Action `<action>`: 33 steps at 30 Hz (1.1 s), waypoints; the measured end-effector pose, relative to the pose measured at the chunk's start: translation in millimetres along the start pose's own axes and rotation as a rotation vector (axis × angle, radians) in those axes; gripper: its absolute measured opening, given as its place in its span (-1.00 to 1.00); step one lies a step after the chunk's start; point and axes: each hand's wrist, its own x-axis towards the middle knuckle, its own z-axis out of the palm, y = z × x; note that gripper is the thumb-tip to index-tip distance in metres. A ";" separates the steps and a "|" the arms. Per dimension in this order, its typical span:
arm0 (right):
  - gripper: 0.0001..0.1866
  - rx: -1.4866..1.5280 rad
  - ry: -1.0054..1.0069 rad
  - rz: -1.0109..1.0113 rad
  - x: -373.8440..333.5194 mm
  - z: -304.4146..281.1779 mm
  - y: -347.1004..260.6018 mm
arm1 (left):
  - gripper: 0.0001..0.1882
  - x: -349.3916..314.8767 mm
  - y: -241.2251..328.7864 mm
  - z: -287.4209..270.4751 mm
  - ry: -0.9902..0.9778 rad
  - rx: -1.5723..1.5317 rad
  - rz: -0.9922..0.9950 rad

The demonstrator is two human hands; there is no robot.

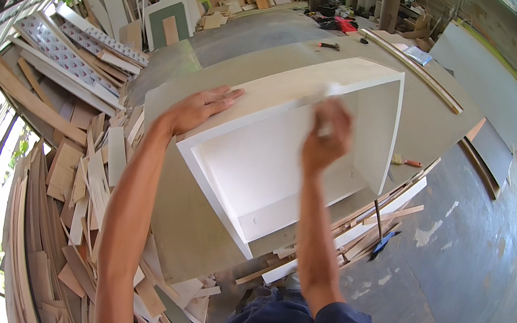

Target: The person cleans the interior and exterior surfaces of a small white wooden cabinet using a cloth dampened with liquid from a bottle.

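Observation:
A white open-fronted cabinet box [282, 185] lies on a large work table [183, 231], its bare wood-coloured side [298, 80] facing up. My left hand [202, 109] rests on that upper side near the left corner, fingers stretched out flat and holding nothing. At the box's upper front edge is my right hand [331, 132], its fingers closed and smeared by motion. A small whitish thing [328, 91] shows at its fingertips against the edge; blur hides what kind it is.
Right of the box lies a paintbrush [407, 162]. A hammer [329, 46] and a long wooden strip [415, 71] are toward the table's far side. Wood offcuts [88, 168] pile up at left, with more scraps [363, 229] below the table's near edge.

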 end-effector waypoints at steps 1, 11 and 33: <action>-0.79 0.010 -0.076 0.067 -23.6 8.8 -43.8 | -0.43 -1.5 -11.2 -1.8 0.004 -0.025 0.000; -0.61 0.093 -0.104 0.107 -24.6 14.1 -33.6 | -0.43 8.7 -10.5 -6.6 -0.023 -0.120 0.039; -0.61 0.324 -0.313 -0.084 -73.0 34.8 -122.9 | -0.46 5.8 -8.0 -2.6 -0.016 -0.204 0.053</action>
